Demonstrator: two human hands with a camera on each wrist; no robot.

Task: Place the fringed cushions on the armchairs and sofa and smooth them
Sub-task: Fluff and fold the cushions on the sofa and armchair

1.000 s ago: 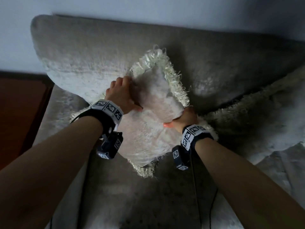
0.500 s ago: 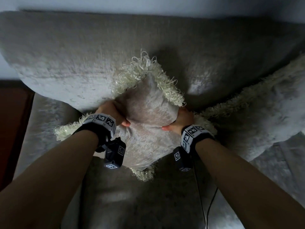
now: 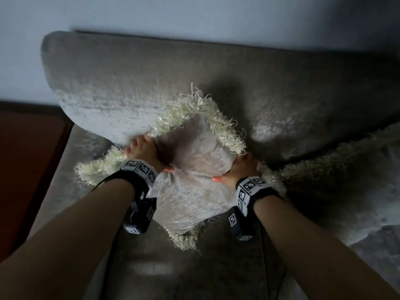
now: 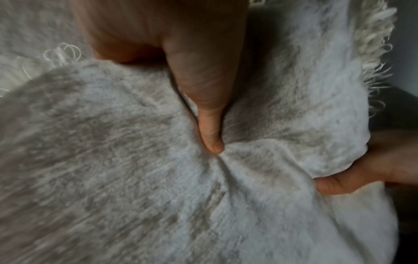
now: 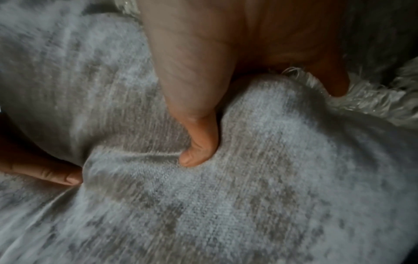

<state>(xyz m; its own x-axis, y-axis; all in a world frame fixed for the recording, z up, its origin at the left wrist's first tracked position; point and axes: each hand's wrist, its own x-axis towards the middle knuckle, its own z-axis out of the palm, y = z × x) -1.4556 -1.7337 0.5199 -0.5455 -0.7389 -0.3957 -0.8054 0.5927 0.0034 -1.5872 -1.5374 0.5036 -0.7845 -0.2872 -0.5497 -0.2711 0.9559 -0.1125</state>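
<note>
grey sofa (image 3: 129, 83) | pale wall (image 3: 194, 14) behind | red-brown floor (image 3: 28, 159) left

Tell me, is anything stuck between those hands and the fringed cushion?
Nothing visible: the left hand and right hand both grip the fringed cushion directly, thumbs dug into its fabric, and it already leans against the sofa backrest.

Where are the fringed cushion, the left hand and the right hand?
fringed cushion (image 3: 190, 198): head view, lower front face.
left hand (image 3: 147, 152): head view, back of the hand.
right hand (image 3: 240, 169): head view, back of the hand.
</note>
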